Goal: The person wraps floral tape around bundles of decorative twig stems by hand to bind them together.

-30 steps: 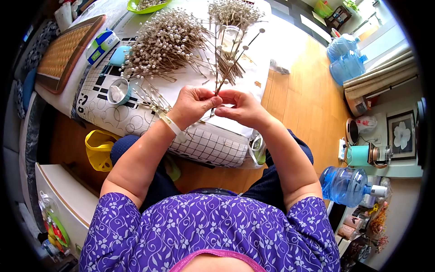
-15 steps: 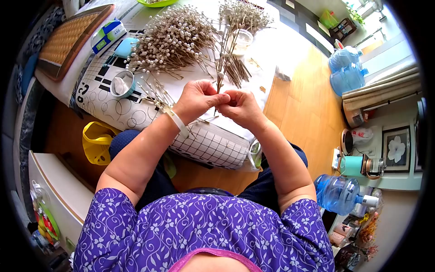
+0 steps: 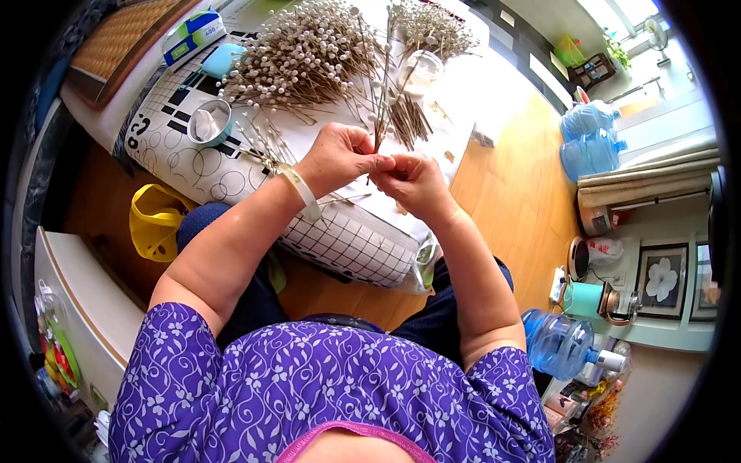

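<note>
Upright over the table stands a sprig of thin brown stems with white bead-like buds (image 3: 380,100). My left hand (image 3: 337,158) is closed, pinching its stems low down between thumb and fingers. My right hand (image 3: 417,185) is also closed, fingertips pressed together against the left thumb at the stem's lower end; whatever lies in that pinch is hidden. Behind them spreads a big heap of similar budded stems (image 3: 309,58). A few loose sprigs (image 3: 266,147) lie beside my left wrist, and a bunch of bare stem ends (image 3: 409,119) is beyond my right hand.
A round tin with white material (image 3: 209,123) is on the patterned tablecloth (image 3: 193,166), near a blue item (image 3: 224,60) and a tissue pack (image 3: 193,37). A clear tub (image 3: 423,73) stands farther back. On the floor are a yellow bag (image 3: 154,224) and water bottles (image 3: 590,131).
The camera view has shifted and tilted slightly. Both hands stay together at the stems, with only slight finger movement; the sprig is still held upright.
</note>
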Motion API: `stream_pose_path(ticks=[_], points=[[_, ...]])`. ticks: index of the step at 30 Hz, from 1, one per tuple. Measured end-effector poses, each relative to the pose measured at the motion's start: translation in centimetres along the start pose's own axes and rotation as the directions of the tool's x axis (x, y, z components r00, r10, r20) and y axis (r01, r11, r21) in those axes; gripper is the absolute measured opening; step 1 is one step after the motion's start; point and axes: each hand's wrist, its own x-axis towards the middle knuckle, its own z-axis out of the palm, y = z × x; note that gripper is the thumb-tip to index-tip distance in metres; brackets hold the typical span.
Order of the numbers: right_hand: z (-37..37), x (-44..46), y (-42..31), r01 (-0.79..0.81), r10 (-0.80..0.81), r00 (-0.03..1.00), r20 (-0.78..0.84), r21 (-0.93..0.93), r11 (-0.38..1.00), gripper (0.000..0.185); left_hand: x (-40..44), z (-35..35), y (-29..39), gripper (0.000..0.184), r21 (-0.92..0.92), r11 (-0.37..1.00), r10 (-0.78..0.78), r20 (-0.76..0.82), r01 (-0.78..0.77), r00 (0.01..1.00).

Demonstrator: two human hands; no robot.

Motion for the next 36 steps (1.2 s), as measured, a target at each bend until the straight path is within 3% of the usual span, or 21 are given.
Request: stream_pose_path(ticks=[4, 6, 8, 12, 13, 14, 16, 17, 20, 23, 25, 29, 32, 34, 36], points=[[0.3, -0.2, -0.4, 0.068, -0.068, 0.998, -0.001, -0.035, 0.997, 0.01, -0.1, 0.3, -0.1, 0.017, 0.014, 1.0, 0.025, -0.014, -0.025, 1.0], [-0.1, -0.1, -0.2, 0.05, -0.052, 0.998, -0.025, -0.076, 0.996, 0.011, -0.2, 0.5, 0.0, 0.012, -0.085, 0.996, -0.023, 0.019, 0.025, 1.0], [-0.4, -0.1, -0.4, 0.048, -0.072, 0.993, -0.093, -0.239, 0.97, 0.012, 0.0, 1.0, -0.9, 0.012, -0.326, 0.944, 0.061, 0.019, -0.051, 0.998], [-0.5, 0.1, 0.4, 0.043, -0.056, 0.994, -0.093, -0.138, 0.989, 0.013, 0.2, 0.8, -1.1, 0.012, -0.158, 0.984, 0.086, -0.008, -0.086, 0.996], [-1.0, 0.0, 0.0, -0.05, 0.051, 0.999, -0.002, -0.135, 0.99, 0.011, 0.2, 0.7, -0.9, 0.012, -0.126, 0.989, 0.076, -0.015, -0.077, 0.997], [-1.1, -0.2, -0.3, -0.051, 0.051, 0.999, -0.001, -0.135, 0.989, 0.011, 0.1, 0.7, -0.6, 0.012, -0.127, 0.989, 0.075, -0.016, -0.077, 0.997], [-0.9, -0.3, -1.0, -0.119, 0.113, 0.992, 0.063, 0.099, 0.988, 0.012, -0.1, 0.6, -0.1, 0.012, 0.038, 0.994, 0.108, -0.019, -0.107, 0.994], [-0.9, -0.3, -1.0, -0.119, 0.113, 0.992, 0.063, 0.099, 0.988, 0.012, -0.1, 0.6, -0.1, 0.012, 0.038, 0.994, 0.108, -0.02, -0.107, 0.994], [-0.8, -0.4, -0.6, -0.062, 0.062, 0.997, 0.035, -0.015, 0.998, 0.012, -0.1, 0.7, -0.2, 0.012, 0.04, 0.994, 0.106, -0.001, -0.106, 0.994], [-0.7, -0.5, -0.1, 0.011, -0.014, 1.0, -0.019, -0.146, 0.989, 0.011, 0.2, 1.0, -0.9, 0.012, -0.121, 0.983, 0.141, -0.002, -0.14, 0.99], [-0.4, -0.5, 0.0, 0.089, -0.099, 0.994, -0.045, -0.195, 0.977, 0.011, 0.2, 1.0, -1.0, 0.014, -0.288, 0.957, 0.04, 0.039, -0.027, 0.998], [-0.2, -0.3, -0.2, 0.091, -0.099, 0.991, -0.088, -0.089, 0.992, 0.012, 0.2, 0.5, -0.9, 0.014, -0.252, 0.968, 0.01, 0.012, -0.007, 1.0], [-0.2, -0.3, -0.4, 0.002, -0.005, 0.998, -0.061, -0.049, 0.999, 0.011, 0.0, 0.3, -0.5, 0.013, -0.2, 0.98, -0.018, 0.007, 0.019, 1.0], [-0.4, -0.3, -0.3, 0.109, -0.121, 0.992, -0.032, -0.263, 0.959, 0.009, 0.1, 0.5, -0.8, 0.012, -0.238, 0.971, -0.008, 0.001, 0.008, 1.0], [-0.2, -0.4, -1.2, 0.16, -0.178, 0.984, -0.019, -0.353, 0.922, 0.01, 0.5, 0.3, -1.1, 0.012, -0.198, 0.98, -0.017, 0.017, 0.02, 1.0]])
